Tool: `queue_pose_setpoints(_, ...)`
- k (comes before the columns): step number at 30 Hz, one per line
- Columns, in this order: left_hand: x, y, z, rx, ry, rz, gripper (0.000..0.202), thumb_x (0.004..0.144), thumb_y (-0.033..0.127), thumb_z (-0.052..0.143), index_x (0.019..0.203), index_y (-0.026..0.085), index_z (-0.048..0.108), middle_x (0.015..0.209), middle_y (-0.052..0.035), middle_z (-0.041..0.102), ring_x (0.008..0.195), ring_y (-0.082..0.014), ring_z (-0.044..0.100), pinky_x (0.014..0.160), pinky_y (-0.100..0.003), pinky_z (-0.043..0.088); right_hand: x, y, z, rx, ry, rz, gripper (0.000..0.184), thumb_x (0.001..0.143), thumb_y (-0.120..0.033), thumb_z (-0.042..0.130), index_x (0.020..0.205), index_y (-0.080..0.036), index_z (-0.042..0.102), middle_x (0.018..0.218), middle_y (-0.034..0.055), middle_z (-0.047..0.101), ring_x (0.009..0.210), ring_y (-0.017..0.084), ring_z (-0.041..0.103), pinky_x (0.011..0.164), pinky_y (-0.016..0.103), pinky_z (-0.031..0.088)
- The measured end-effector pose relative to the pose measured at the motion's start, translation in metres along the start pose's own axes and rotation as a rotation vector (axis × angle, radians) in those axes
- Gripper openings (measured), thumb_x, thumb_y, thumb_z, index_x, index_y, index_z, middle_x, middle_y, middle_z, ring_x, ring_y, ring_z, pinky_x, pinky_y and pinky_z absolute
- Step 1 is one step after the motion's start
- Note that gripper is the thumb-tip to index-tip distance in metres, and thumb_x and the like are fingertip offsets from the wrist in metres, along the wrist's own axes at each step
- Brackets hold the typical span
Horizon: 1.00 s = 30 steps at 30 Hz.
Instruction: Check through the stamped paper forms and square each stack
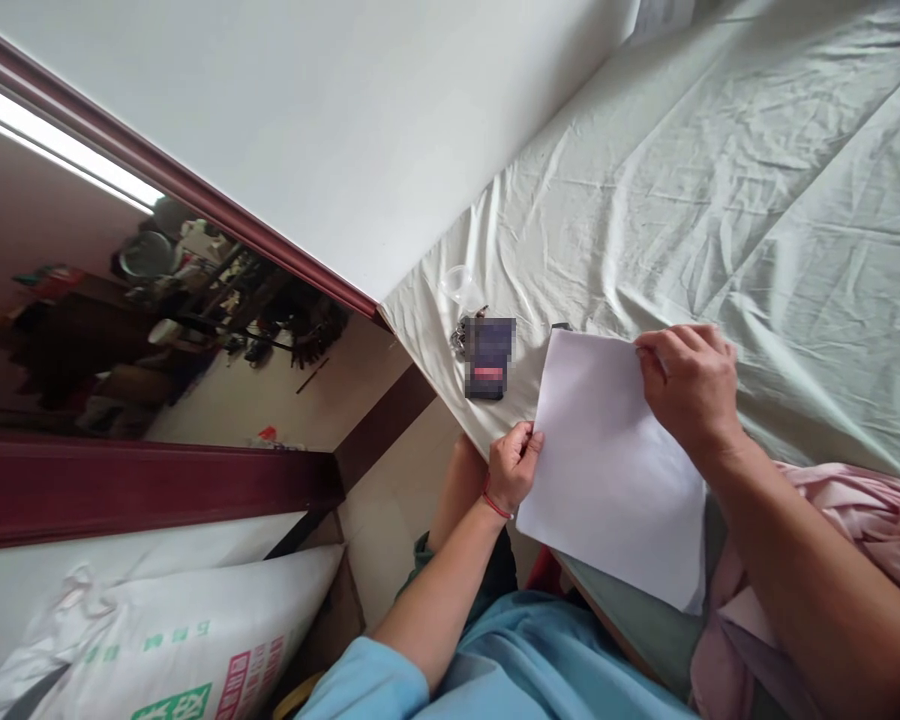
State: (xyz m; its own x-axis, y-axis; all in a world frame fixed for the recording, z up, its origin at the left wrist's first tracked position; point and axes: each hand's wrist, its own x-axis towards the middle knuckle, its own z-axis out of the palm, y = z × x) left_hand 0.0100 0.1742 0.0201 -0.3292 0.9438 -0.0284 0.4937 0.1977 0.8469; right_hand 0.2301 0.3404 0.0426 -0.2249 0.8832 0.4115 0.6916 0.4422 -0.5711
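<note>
Blank white paper [607, 470], perhaps more than one sheet, lies in front of me over the edge of the cloth-covered surface. My left hand [514, 465], with a red string round its wrist, pinches the paper's left edge between thumb and fingers. At the upper right corner of the paper, my right hand [690, 375] is closed, thumb and fingertips on that corner. A small dark object [561, 327] peeks out from behind the paper's top left corner; its kind is hidden.
Left of the paper, a pixelated dark phone-like item [490, 355] lies beside keys [461, 335] and a clear plastic cup [459, 285]. Pink cloth [862, 510] is bunched at the right. A white wall [345, 120] borders the surface. On the lower left stands a printed white sack [195, 630].
</note>
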Motion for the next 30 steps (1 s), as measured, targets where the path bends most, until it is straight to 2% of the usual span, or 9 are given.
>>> queue_pose_setpoints(7, 0.0, 0.002, -0.001, 0.022, -0.015, 0.023, 0.042, 0.104, 0.059, 0.058, 0.086, 0.021, 0.066, 0.066, 0.0025, 0.058, 0.061, -0.0142, 0.048, 0.063, -0.028, 0.038, 0.002, 0.0, -0.004, -0.033, -0.055, 0.046, 0.031, 0.108, -0.03, 0.05, 0.106, -0.022, 0.08, 0.107, 0.0166, 0.079, 0.121, 0.038, 0.065, 0.102, 0.052, 0.043)
queue_pose_setpoints(10, -0.001, 0.001, -0.001, 0.008, -0.033, 0.025, 0.04, 0.103, 0.057, 0.06, 0.088, 0.021, 0.067, 0.064, 0.003, 0.057, 0.059, -0.0139, 0.049, 0.062, -0.027, 0.038, 0.003, 0.002, -0.006, -0.032, -0.024, 0.052, 0.031, 0.109, -0.03, 0.05, 0.108, -0.023, 0.08, 0.107, 0.0159, 0.079, 0.122, 0.038, 0.064, 0.104, 0.052, 0.044)
queue_pose_setpoints(13, 0.0, 0.001, -0.002, 0.018, -0.054, 0.041, 0.037, 0.102, 0.054, 0.061, 0.091, 0.02, 0.07, 0.07, -0.0001, 0.066, 0.064, -0.0157, 0.057, 0.065, -0.028, 0.042, 0.005, 0.007, -0.009, -0.053, 0.029, 0.091, 0.032, 0.109, -0.03, 0.049, 0.11, -0.022, 0.081, 0.109, 0.0176, 0.079, 0.122, 0.039, 0.064, 0.106, 0.055, 0.046)
queue_pose_setpoints(17, 0.001, 0.0, -0.002, 0.033, -0.048, 0.044, 0.036, 0.101, 0.053, 0.063, 0.091, 0.021, 0.072, 0.074, -0.0025, 0.073, 0.066, -0.0176, 0.063, 0.067, -0.029, 0.046, 0.006, 0.01, -0.009, -0.096, 0.011, 0.121, 0.035, 0.109, -0.029, 0.05, 0.115, -0.02, 0.083, 0.114, 0.0204, 0.078, 0.127, 0.041, 0.063, 0.107, 0.057, 0.049)
queue_pose_setpoints(20, 0.0, -0.004, -0.001, 0.038, -0.031, 0.035, 0.036, 0.101, 0.053, 0.061, 0.09, 0.021, 0.072, 0.071, -0.0016, 0.07, 0.063, -0.017, 0.061, 0.065, -0.029, 0.043, 0.005, 0.009, -0.007, -0.068, 0.045, 0.1, 0.033, 0.11, -0.03, 0.052, 0.113, -0.021, 0.083, 0.115, 0.0198, 0.078, 0.13, 0.042, 0.061, 0.106, 0.059, 0.049)
queue_pose_setpoints(25, 0.0, -0.007, 0.001, 0.02, -0.009, 0.014, 0.038, 0.101, 0.055, 0.062, 0.088, 0.021, 0.071, 0.066, 0.0005, 0.065, 0.06, -0.0153, 0.056, 0.062, -0.028, 0.039, 0.002, 0.009, -0.005, -0.024, 0.1, 0.07, 0.034, 0.111, -0.033, 0.051, 0.121, -0.027, 0.084, 0.121, 0.0178, 0.077, 0.133, 0.044, 0.058, 0.1, 0.06, 0.048)
queue_pose_setpoints(30, 0.001, -0.004, 0.002, 0.013, 0.003, 0.019, 0.037, 0.1, 0.053, 0.062, 0.083, 0.021, 0.069, 0.061, 0.0034, 0.057, 0.057, -0.0133, 0.048, 0.061, -0.027, 0.036, 0.002, 0.012, -0.003, -0.016, 0.072, 0.04, 0.034, 0.109, -0.03, 0.052, 0.126, -0.027, 0.082, 0.127, 0.0168, 0.077, 0.135, 0.043, 0.057, 0.103, 0.061, 0.045)
